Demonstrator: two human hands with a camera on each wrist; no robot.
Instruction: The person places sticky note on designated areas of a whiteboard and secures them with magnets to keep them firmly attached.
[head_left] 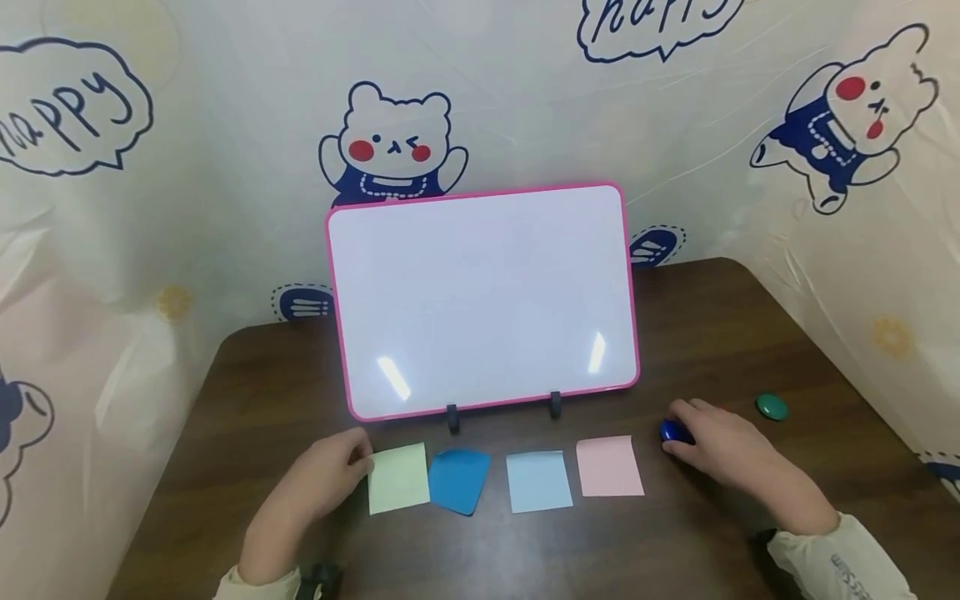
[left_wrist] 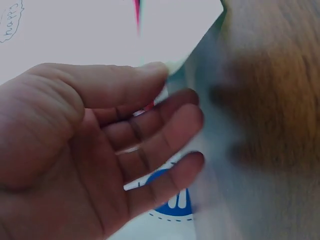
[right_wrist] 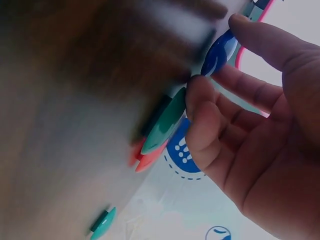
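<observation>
My left hand [head_left: 324,475] pinches the left edge of a light green sticky note [head_left: 399,478] on the table. Thumb and index finger meet at the note's corner in the left wrist view, the other fingers loosely bent. Beside that note lie a dark blue sticky note [head_left: 459,482], a light blue one [head_left: 539,482] and a pink one [head_left: 610,467]. At the right, my right hand [head_left: 723,442] grips a round blue magnet [right_wrist: 219,52] between thumb and fingers, close to the tabletop.
A whiteboard [head_left: 483,300] with a pink frame stands upright behind the notes on small black feet [head_left: 556,405]. A green magnet [head_left: 772,407] lies right of my right hand. The right wrist view also shows a red magnet [right_wrist: 150,159]. Patterned sheeting [head_left: 225,125] hangs behind the table.
</observation>
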